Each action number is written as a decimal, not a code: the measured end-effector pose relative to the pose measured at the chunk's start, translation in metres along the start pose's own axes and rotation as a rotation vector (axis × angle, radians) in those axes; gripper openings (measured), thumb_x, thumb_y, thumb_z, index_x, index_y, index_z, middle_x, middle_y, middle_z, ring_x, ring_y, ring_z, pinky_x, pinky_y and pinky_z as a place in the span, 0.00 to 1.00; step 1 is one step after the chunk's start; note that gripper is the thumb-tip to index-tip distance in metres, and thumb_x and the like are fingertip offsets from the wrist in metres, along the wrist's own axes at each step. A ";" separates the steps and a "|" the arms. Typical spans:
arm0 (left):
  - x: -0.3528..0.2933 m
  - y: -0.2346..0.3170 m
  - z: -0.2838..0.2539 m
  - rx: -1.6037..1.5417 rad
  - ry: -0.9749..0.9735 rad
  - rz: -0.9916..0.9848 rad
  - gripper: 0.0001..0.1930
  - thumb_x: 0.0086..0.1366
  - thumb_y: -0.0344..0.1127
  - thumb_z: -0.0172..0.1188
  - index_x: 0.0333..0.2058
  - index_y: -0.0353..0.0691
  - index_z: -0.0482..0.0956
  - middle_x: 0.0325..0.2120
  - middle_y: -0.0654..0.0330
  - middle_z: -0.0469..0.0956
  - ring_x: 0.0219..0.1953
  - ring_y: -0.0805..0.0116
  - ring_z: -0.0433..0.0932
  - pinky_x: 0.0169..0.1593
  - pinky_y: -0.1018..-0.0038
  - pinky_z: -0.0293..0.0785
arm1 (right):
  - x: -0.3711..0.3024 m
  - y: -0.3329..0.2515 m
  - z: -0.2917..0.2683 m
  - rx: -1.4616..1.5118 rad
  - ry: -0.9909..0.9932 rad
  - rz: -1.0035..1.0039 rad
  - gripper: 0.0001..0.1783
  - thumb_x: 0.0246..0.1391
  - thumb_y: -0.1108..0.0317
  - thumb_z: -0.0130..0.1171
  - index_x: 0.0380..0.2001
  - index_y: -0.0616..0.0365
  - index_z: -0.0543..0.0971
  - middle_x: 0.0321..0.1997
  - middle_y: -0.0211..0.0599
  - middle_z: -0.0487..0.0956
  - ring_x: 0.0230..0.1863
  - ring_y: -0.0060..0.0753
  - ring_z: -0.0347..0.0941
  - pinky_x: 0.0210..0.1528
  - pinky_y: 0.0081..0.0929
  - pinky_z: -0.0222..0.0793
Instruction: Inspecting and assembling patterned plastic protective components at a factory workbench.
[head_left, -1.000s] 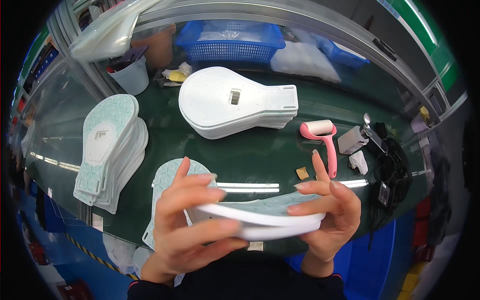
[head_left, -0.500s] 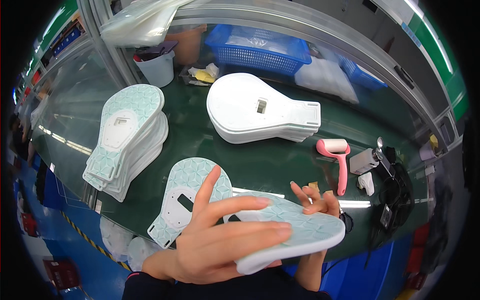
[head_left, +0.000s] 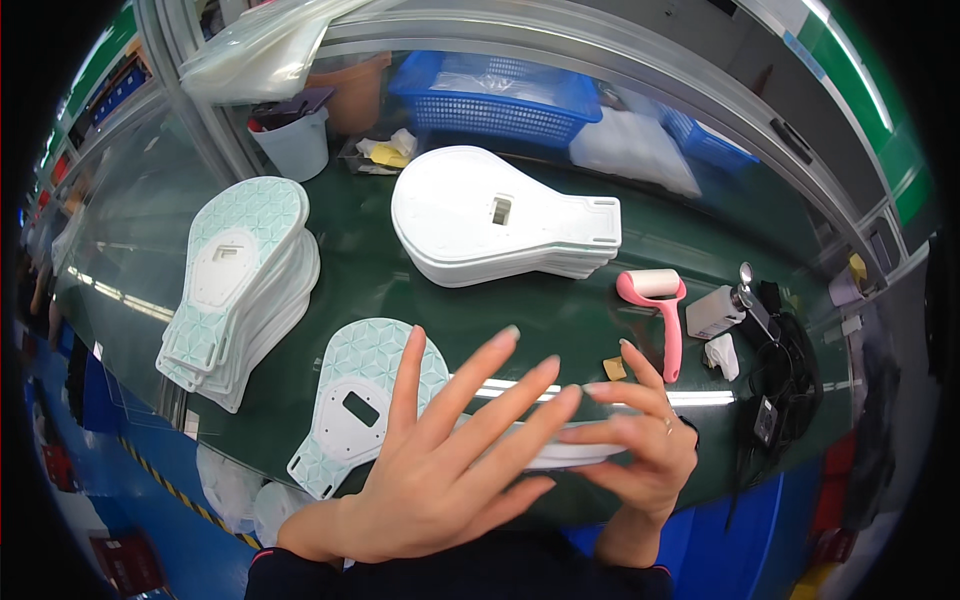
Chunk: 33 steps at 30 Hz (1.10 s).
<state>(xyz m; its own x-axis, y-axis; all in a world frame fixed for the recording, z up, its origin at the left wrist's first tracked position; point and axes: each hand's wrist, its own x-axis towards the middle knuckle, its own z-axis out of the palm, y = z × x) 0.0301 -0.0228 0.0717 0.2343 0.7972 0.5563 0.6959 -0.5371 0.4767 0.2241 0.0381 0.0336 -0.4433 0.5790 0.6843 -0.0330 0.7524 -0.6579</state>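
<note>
My left hand is open, its fingers spread in front of a white paddle-shaped panel and hiding most of it. The panel is tilted nearly edge-on. At its right end my right hand grips the edge, thumb below and fingers above. Just behind my left hand, a matching panel with a pale green geometric pattern lies flat, with a slot in its white centre. Whether my left hand touches the held panel cannot be made out.
A stack of green-patterned panels stands at left, a stack of white panels at the back. To the right lie a pink lint roller, a white bottle, crumpled tissue and black cables. Behind is a blue basket.
The held panel has tipped from showing its patterned face to nearly edge-on. My left hand has come off its face and spread its fingers; my right hand has closed on the edge.
</note>
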 end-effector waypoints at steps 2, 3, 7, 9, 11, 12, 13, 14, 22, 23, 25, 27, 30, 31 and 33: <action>-0.001 -0.006 0.005 -0.049 -0.112 -0.047 0.18 0.39 0.28 0.63 0.34 0.41 0.75 0.28 0.66 0.77 0.42 0.63 0.72 0.54 0.49 0.49 | 0.011 -0.015 0.007 -0.390 -0.145 -0.195 0.35 0.31 0.69 0.65 0.48 0.52 0.65 0.33 0.37 0.77 0.48 0.44 0.66 0.55 0.49 0.48; -0.002 -0.009 0.007 -0.055 -0.119 -0.032 0.18 0.39 0.28 0.63 0.34 0.41 0.75 0.28 0.66 0.77 0.42 0.63 0.72 0.54 0.49 0.49 | 0.008 -0.015 0.007 -0.403 -0.134 -0.190 0.35 0.31 0.69 0.65 0.48 0.52 0.65 0.33 0.37 0.77 0.48 0.44 0.66 0.55 0.49 0.48; -0.009 -0.019 0.009 -0.261 0.052 -0.097 0.17 0.41 0.24 0.63 0.34 0.39 0.74 0.27 0.64 0.76 0.40 0.65 0.73 0.53 0.54 0.55 | -0.010 -0.003 0.007 -0.331 0.222 -0.008 0.50 0.25 0.63 0.70 0.55 0.53 0.54 0.55 0.48 0.59 0.57 0.43 0.54 0.56 0.42 0.48; -0.015 -0.020 0.013 -0.704 0.340 -0.272 0.14 0.43 0.23 0.62 0.31 0.37 0.73 0.27 0.60 0.77 0.41 0.63 0.72 0.54 0.54 0.53 | -0.016 -0.002 0.022 0.372 0.472 0.332 0.57 0.24 0.64 0.70 0.57 0.59 0.46 0.58 0.50 0.53 0.58 0.40 0.51 0.57 0.37 0.48; -0.019 -0.021 0.016 -0.813 0.362 -0.268 0.12 0.44 0.22 0.61 0.29 0.36 0.71 0.28 0.55 0.76 0.41 0.62 0.71 0.55 0.53 0.52 | -0.021 -0.003 0.024 0.565 0.352 0.447 0.56 0.24 0.68 0.70 0.56 0.66 0.46 0.58 0.49 0.52 0.56 0.38 0.55 0.55 0.35 0.52; -0.021 -0.021 0.019 -0.877 0.377 -0.265 0.12 0.44 0.22 0.61 0.30 0.36 0.70 0.28 0.55 0.76 0.42 0.62 0.71 0.55 0.53 0.52 | -0.023 -0.007 0.027 0.564 0.424 0.459 0.56 0.23 0.69 0.71 0.55 0.67 0.47 0.58 0.49 0.52 0.56 0.39 0.56 0.55 0.35 0.53; -0.023 -0.020 0.021 -0.945 0.392 -0.263 0.13 0.44 0.22 0.61 0.30 0.36 0.69 0.28 0.54 0.76 0.42 0.62 0.70 0.55 0.52 0.52 | -0.026 -0.010 0.028 0.560 0.497 0.472 0.55 0.22 0.70 0.71 0.54 0.68 0.49 0.57 0.49 0.53 0.55 0.41 0.57 0.55 0.35 0.55; -0.026 -0.019 0.020 -1.019 0.376 -0.301 0.13 0.44 0.23 0.61 0.30 0.38 0.68 0.27 0.53 0.76 0.42 0.62 0.71 0.55 0.52 0.50 | -0.025 -0.012 0.025 0.535 0.486 0.421 0.55 0.21 0.71 0.71 0.54 0.68 0.50 0.57 0.49 0.52 0.55 0.42 0.57 0.55 0.35 0.55; -0.035 -0.008 0.015 -0.911 0.302 -0.374 0.16 0.39 0.26 0.66 0.28 0.38 0.71 0.25 0.54 0.77 0.43 0.62 0.70 0.57 0.51 0.41 | -0.002 -0.028 0.016 0.469 0.577 0.269 0.58 0.17 0.67 0.73 0.54 0.69 0.49 0.43 0.53 0.69 0.50 0.45 0.63 0.53 0.40 0.55; -0.036 -0.008 0.015 -0.912 0.301 -0.375 0.16 0.39 0.26 0.66 0.28 0.38 0.71 0.25 0.54 0.77 0.43 0.62 0.70 0.57 0.51 0.41 | -0.002 -0.027 0.013 0.468 0.577 0.270 0.58 0.17 0.67 0.73 0.54 0.69 0.49 0.43 0.53 0.69 0.50 0.45 0.63 0.53 0.40 0.55; -0.039 -0.010 0.015 -0.852 0.302 -0.431 0.16 0.38 0.27 0.66 0.29 0.38 0.71 0.25 0.55 0.77 0.42 0.62 0.71 0.57 0.51 0.41 | -0.003 -0.019 0.008 0.280 0.366 0.129 0.58 0.18 0.66 0.73 0.53 0.69 0.49 0.41 0.53 0.70 0.49 0.44 0.64 0.55 0.46 0.49; -0.039 -0.012 0.019 -0.847 0.323 -0.456 0.16 0.38 0.28 0.66 0.29 0.38 0.72 0.26 0.56 0.77 0.43 0.62 0.71 0.57 0.51 0.41 | -0.002 -0.022 0.015 0.325 0.448 0.167 0.57 0.19 0.66 0.73 0.53 0.70 0.49 0.37 0.49 0.73 0.48 0.43 0.65 0.56 0.50 0.43; -0.033 -0.024 0.025 -0.700 0.250 -0.412 0.15 0.38 0.29 0.66 0.28 0.40 0.73 0.28 0.58 0.77 0.43 0.62 0.70 0.57 0.52 0.42 | -0.003 -0.021 0.012 0.208 0.368 0.096 0.54 0.23 0.67 0.71 0.53 0.68 0.50 0.31 0.39 0.76 0.48 0.41 0.65 0.56 0.49 0.44; -0.032 -0.030 0.025 -0.541 0.173 -0.348 0.14 0.38 0.30 0.65 0.28 0.41 0.74 0.29 0.60 0.77 0.43 0.62 0.70 0.57 0.53 0.42 | -0.001 -0.020 0.011 0.140 0.308 0.039 0.53 0.23 0.68 0.71 0.53 0.65 0.50 0.32 0.38 0.76 0.48 0.41 0.65 0.56 0.49 0.44; -0.032 -0.038 0.032 -0.425 0.122 -0.297 0.10 0.40 0.31 0.64 0.25 0.44 0.75 0.29 0.61 0.77 0.44 0.62 0.69 0.57 0.55 0.44 | 0.002 -0.022 0.012 0.062 0.236 0.016 0.52 0.24 0.68 0.71 0.53 0.63 0.52 0.33 0.36 0.77 0.49 0.41 0.65 0.56 0.48 0.43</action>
<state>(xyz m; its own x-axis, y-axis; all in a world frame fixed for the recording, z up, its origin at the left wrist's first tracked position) 0.0174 -0.0192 0.0137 -0.0293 0.9075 0.4191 0.3781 -0.3780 0.8451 0.2131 0.0192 0.0455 -0.2229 0.6534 0.7234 -0.0858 0.7261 -0.6822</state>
